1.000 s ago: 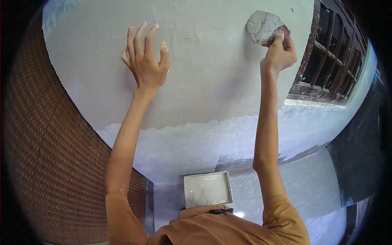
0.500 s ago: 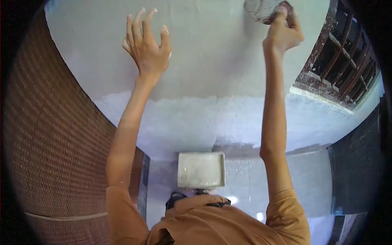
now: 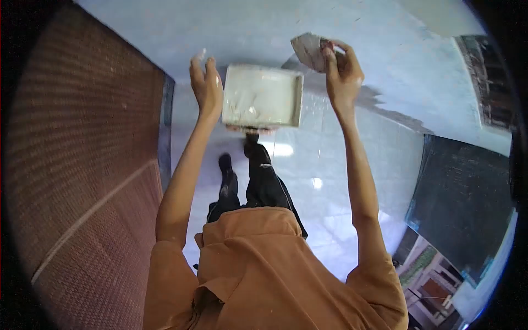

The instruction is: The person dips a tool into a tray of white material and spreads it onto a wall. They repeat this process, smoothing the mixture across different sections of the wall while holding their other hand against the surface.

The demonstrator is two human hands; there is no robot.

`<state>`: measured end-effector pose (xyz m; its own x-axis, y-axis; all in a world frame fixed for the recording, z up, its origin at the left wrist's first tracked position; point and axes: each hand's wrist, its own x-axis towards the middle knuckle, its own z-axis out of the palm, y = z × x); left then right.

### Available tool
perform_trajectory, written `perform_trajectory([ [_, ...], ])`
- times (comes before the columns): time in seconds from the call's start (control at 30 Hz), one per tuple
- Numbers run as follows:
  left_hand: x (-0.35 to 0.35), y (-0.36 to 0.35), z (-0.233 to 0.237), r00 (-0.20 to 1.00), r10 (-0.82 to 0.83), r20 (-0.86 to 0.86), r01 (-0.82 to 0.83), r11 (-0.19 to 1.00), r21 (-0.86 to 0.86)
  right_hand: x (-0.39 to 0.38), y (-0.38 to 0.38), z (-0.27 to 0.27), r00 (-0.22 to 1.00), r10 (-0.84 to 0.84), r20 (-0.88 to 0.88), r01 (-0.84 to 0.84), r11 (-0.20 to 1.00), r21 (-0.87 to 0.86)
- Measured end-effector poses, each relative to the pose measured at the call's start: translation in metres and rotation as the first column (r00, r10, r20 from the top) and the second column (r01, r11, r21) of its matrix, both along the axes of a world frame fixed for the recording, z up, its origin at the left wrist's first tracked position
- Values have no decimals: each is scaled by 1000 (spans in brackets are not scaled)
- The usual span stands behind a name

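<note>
My right hand point(image 3: 344, 74) is closed on a putty scraper point(image 3: 309, 52) with a broad, flat, smeared blade, held beside the upper right of a pale rectangular tray point(image 3: 300, 102). Whitish wet material coats the inside of the tray. Just off the tray's left edge is my left hand point(image 3: 208, 91), its fingers stretched upward and apart, holding nothing. White residue marks its fingertips. What supports the tray is mostly hidden beneath it.
A pale wall point(image 3: 236, 27) rises ahead, with a barred window point(image 3: 489, 82) at right. Brown woven matting point(image 3: 93, 137) stands on the left. A dark board point(image 3: 462, 198) is at right. Shiny tiles point(image 3: 313, 159) cover the floor around my legs.
The view has tipped downward. Both hands have come down from the wall to the tray's sides, my right hand still holding the putty scraper. My left fingers are less widely spread.
</note>
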<state>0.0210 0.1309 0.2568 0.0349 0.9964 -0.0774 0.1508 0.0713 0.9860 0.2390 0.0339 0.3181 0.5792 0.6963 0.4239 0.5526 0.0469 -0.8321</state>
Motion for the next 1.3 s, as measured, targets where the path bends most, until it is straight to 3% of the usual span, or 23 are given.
perform_trajectory([
  [0.03,-10,-16,-25,1000,14,-10,-14,999,-37,-7,-8,-28,999,15,30,-14,999,-47],
  [0.1,-24,-49,-91,997,69,44,-55,961,-270,-15,-21,-83,997,51,49,-45,992,-114],
  [0.17,-37,-86,-163,990,138,-10,-127,877,-464,-21,-41,-141,993,86,75,-46,901,-431],
  [0.2,-42,-101,-193,989,143,-26,-138,867,-478,-24,-45,-167,994,93,61,-56,893,-447],
  [0.27,-52,-127,-238,983,186,9,-118,659,-743,-32,-53,-214,991,131,11,-107,856,-506],
  [0.3,-53,-134,-245,984,180,-5,-122,646,-753,-38,-55,-222,980,175,99,-96,840,-534],
  [0.37,-49,-143,-253,962,250,108,-28,484,-875,-40,-59,-258,979,187,77,-116,832,-543],
  [0.4,-48,-146,-260,964,247,100,-30,474,-880,-45,-58,-270,977,203,67,-135,830,-542],
  [0.47,-46,-149,-267,886,334,323,164,425,-890,-50,-58,-285,976,207,70,-133,817,-561],
  [0.6,-34,-148,-285,799,462,385,220,372,-902,-56,-51,-313,962,241,126,-142,842,-521],
  [0.87,-23,-143,-302,752,536,383,248,308,-918,-62,-48,-340,929,323,179,-141,759,-635],
  [0.97,-21,-139,-299,746,554,370,235,301,-924,-64,-46,-344,915,361,183,-198,793,-576],
  [1.3,-13,-131,-293,718,607,341,214,274,-938,-65,-43,-338,894,430,129,-267,740,-617],
])
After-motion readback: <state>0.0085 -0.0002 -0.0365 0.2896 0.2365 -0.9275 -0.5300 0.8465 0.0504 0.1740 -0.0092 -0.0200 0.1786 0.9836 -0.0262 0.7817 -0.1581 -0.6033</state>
